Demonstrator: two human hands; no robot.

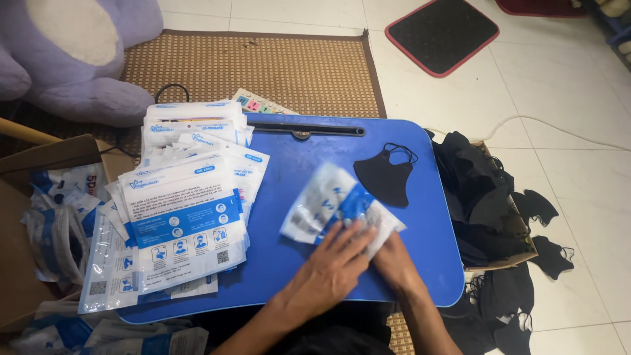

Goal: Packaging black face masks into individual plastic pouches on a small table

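Blue-white pouch (338,210) under both hands, left hand (335,263), right hand (393,258)

My left hand (335,263) and right hand (393,258) press flat on a blurred blue-and-white pouch (338,207) on the blue bench (296,164); a black mask (386,176) lies at one o'clock, a pouch stack (187,197) at nine.

Clear plastic pouch (335,209) with blue-and-white print, motion-blurred, lying flat and slanted on the blue lap desk (420,263), just left of the black face mask (386,175).
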